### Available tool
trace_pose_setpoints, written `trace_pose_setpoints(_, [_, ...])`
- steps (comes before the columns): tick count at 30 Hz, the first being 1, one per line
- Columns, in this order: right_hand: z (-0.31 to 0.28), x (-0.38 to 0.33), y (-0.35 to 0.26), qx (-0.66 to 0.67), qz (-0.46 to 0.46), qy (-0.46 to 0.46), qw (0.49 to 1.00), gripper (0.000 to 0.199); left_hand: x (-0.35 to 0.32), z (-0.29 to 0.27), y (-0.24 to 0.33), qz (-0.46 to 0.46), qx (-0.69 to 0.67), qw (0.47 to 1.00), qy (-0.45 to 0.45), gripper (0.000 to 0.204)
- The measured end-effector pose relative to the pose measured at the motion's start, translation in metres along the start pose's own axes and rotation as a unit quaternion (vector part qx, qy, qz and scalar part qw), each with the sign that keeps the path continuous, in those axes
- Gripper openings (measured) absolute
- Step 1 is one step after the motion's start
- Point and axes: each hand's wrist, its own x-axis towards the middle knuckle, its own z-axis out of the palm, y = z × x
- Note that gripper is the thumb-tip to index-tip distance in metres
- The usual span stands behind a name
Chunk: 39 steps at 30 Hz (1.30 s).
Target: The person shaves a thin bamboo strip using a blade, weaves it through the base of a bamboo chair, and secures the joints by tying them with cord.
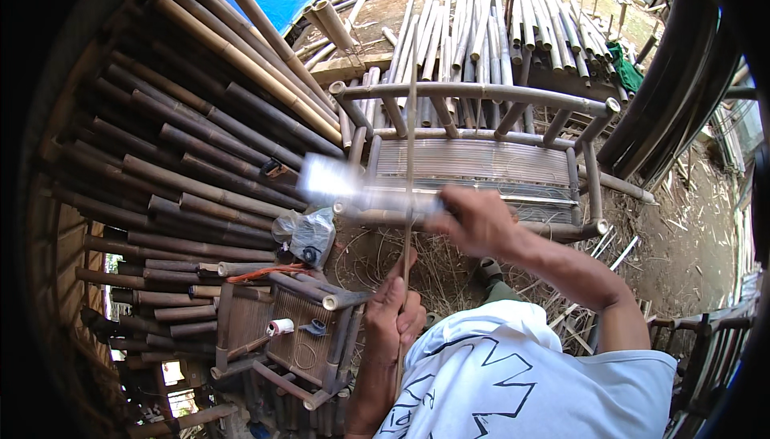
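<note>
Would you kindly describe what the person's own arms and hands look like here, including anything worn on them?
Both forearms are bare, with no gloves, watch or rings visible on the left hand or the right hand. The right hand is slightly motion-blurred, so fine detail is unclear. The only clothing near the arms is a white short-sleeved T-shirt with dark line markings, its sleeve ending above the right elbow.

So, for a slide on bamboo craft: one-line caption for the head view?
Left hand holds a thin bamboo strip upright while the right hand swings a blurred blade before a bamboo chair.
</note>
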Motion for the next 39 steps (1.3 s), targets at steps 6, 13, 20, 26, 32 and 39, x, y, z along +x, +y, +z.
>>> trace_pose_setpoints(6, [0.002,-0.005,0.013,-0.039,-0.127,-0.001,0.991,0.052,0.004,-0.002,-0.007,-0.002,-0.003,1.000,-0.014,0.044])
trace_pose_setpoints(13, [-0.008,0.015,0.027,0.001,-0.146,0.015,0.989,0.042,-0.004,-0.009,-0.013,0.013,-0.001,1.000,-0.018,0.047])
trace_pose_setpoints(20, [-0.019,0.037,0.058,0.055,-0.040,0.048,0.997,0.039,-0.025,-0.005,-0.018,-0.006,0.075,0.997,-0.002,0.046])
trace_pose_setpoints(26, [-0.022,0.033,0.060,-0.003,-0.015,0.035,0.999,0.051,-0.030,-0.006,-0.022,0.005,0.075,0.997,-0.013,0.047])
trace_pose_setpoints(32, [-0.018,0.028,0.062,-0.115,-0.160,0.068,0.978,0.050,-0.033,-0.008,-0.021,-0.007,0.087,0.996,0.001,0.047])
trace_pose_setpoints(39, [-0.024,0.028,0.051,-0.045,-0.118,0.062,0.990,0.044,-0.042,-0.014,-0.024,0.014,0.104,0.994,-0.015,0.047])
